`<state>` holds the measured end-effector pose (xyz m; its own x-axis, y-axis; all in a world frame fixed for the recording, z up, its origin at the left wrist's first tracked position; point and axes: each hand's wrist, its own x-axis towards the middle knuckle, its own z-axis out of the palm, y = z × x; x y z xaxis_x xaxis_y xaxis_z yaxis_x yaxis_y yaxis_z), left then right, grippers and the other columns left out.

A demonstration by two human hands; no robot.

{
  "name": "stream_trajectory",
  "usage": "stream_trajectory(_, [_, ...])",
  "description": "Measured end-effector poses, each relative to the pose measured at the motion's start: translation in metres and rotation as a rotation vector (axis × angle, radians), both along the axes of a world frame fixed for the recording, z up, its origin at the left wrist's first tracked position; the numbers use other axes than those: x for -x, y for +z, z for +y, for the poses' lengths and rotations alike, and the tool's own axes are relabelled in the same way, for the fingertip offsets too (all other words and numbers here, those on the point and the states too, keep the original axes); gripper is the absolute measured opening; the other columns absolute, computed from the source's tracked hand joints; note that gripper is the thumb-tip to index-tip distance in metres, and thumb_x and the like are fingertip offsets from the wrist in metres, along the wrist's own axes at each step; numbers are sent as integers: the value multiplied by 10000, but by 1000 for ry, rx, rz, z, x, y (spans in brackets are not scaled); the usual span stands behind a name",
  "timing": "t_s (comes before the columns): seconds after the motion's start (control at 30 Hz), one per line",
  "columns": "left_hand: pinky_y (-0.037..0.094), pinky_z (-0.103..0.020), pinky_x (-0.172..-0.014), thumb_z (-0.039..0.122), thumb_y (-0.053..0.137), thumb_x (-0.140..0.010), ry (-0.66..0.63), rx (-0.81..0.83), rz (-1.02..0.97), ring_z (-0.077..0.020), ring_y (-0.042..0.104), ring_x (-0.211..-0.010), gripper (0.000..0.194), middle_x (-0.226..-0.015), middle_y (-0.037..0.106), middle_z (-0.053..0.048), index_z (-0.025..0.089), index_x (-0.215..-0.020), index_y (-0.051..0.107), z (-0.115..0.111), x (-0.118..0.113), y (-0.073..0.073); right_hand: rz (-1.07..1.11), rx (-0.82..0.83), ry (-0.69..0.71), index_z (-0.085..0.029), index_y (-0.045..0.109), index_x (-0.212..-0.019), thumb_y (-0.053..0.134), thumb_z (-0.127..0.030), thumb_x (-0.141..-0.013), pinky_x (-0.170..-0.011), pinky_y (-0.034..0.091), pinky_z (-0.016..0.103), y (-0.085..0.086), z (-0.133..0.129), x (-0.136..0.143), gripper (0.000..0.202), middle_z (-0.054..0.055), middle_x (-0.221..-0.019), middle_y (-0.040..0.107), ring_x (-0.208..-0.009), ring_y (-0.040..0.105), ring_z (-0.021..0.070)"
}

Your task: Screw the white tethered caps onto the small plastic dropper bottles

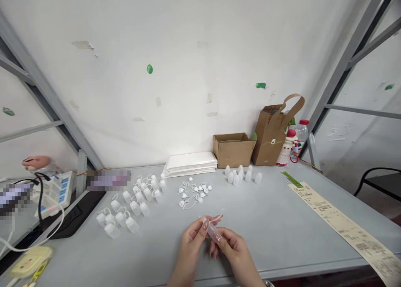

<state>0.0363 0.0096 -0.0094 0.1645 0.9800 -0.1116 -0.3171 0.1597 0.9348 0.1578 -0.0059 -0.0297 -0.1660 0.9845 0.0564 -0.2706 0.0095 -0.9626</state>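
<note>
Near the front edge of the table, a small translucent plastic bottle [214,232] is held tilted between both hands. My right hand [230,246] grips its body with thumb and fingers. At the neck end, my left hand [196,233] pinches a white cap with a thin strap [216,220], whose free end sticks out to the right; how it meets the neck is partly hidden by the fingers. Beyond my hands lies a loose pile of white caps with straps [196,191]. Several uncapped bottles [236,178] stand behind to the right. On the left stand several bottles with caps and straps [131,224].
A stack of white flat boxes [191,163], an open cardboard box [234,152] and a brown paper bag [270,140] line the wall. A long printed paper strip [338,224] runs down the right. A power strip with cables [59,193] and a dark mat [77,218] lie left.
</note>
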Motion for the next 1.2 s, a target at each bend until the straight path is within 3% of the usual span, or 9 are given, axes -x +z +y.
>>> stream_trajectory(0.2, [459,-353,-856,432,629,-705,-24,-54,98,-277,601,-1009,313,-1002,715,-113,172,-865,700,3,4,14,-12,4,-8,-149,690,-816,575,-510,-774,-548,407,240,-3,0,0,381,-1,-555,586,-510,503,118])
stream_trajectory(0.43, [504,-314,-742,416,713,-612,137,10,32,-253,658,-866,289,-891,741,-108,169,-759,689,4,3,10,-83,3,-122,-184,695,-919,658,-451,-721,-664,462,277,-5,-4,5,335,44,-772,685,-682,584,177])
stream_trajectory(0.6, [506,-295,-668,419,685,-646,125,50,64,-249,655,-837,293,-883,735,-122,151,-764,680,-1,-1,11,-66,20,-168,-167,689,-816,648,-470,-719,-584,445,251,-5,-7,8,321,16,-636,635,-604,558,160])
stream_trajectory(0.8, [507,-297,-619,454,627,-686,45,0,135,-235,650,-766,326,-931,722,-122,155,-804,682,-4,-2,14,-44,27,-64,-147,658,-834,617,-472,-753,-574,435,247,-4,-5,4,338,7,-605,602,-576,535,141])
stream_trajectory(0.9, [491,-336,-786,433,571,-736,54,-106,285,-252,628,-914,320,-1010,702,-117,171,-877,690,0,8,15,-56,15,-80,-147,646,-846,595,-483,-768,-579,434,244,-5,-3,3,348,5,-612,594,-579,528,140])
stream_trajectory(1.0, [379,-413,-964,389,480,-802,202,-295,617,-269,510,-1134,318,-1187,615,-100,214,-986,671,11,26,10,-88,-5,-155,-155,641,-847,568,-500,-781,-580,430,239,-8,-4,3,358,1,-609,590,-577,524,140])
stream_trajectory(1.1, [286,-533,-1003,332,492,-793,379,-432,1102,-333,378,-1245,356,-1344,478,-109,232,-1113,612,26,41,-2,-121,-6,-183,-161,638,-856,552,-516,-784,-583,436,242,-10,-5,3,372,6,-615,594,-583,532,150])
stream_trajectory(1.2, [336,-506,-987,271,425,-822,321,-499,1312,-331,358,-1265,415,-1370,434,-159,151,-1202,542,39,48,-16,-134,-8,-142,-159,638,-875,544,-520,-788,-582,447,250,-12,-4,1,383,16,-622,599,-582,537,154])
